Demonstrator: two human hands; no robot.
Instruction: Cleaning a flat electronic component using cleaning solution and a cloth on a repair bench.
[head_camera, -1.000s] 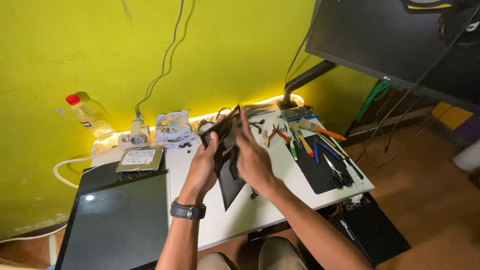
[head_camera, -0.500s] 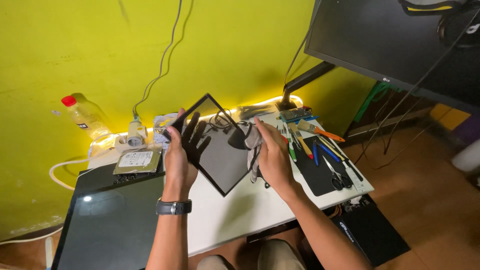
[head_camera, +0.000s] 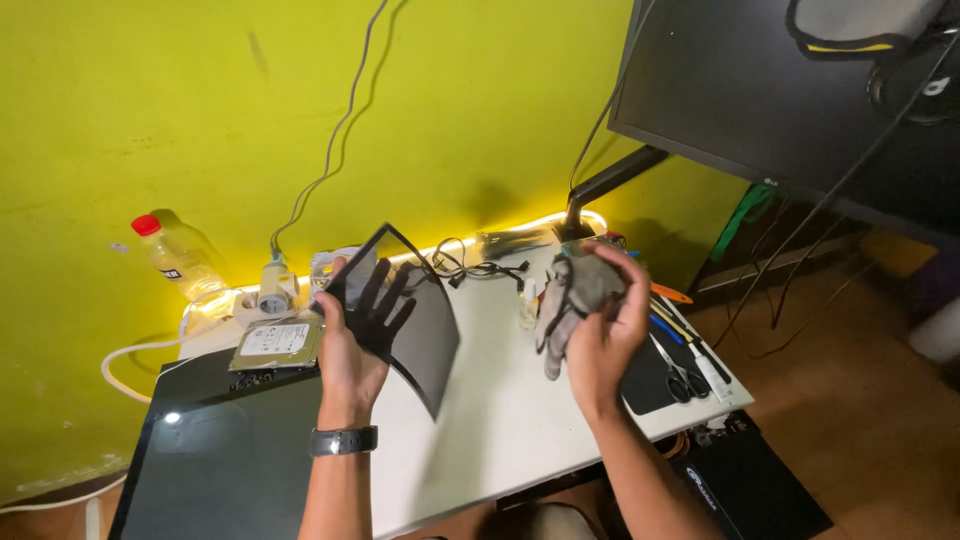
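Above the white table (head_camera: 500, 420), the left hand (head_camera: 350, 345) holds up a dark, see-through sheet (head_camera: 405, 320), fingers spread apart behind it and thumb clamped on its left edge. Well apart to the right, the right hand (head_camera: 605, 335) has its fingers closed around a crumpled grey cloth (head_camera: 570, 295). Scissors (head_camera: 680, 370) lie near the right edge, a hard drive (head_camera: 275, 343) to the left.

a small home electronics repair bench, shown by a white table (head_camera: 500, 420) against a yellow-green wall, a bare hard drive (head_camera: 275, 343), scissors (head_camera: 678, 372) and screwdrivers on a black mat (head_camera: 645, 385), loose cables (head_camera: 480, 268), a flat screen (head_camera: 220, 460) lying face up, and a monitor (head_camera: 790, 90) on an arm.
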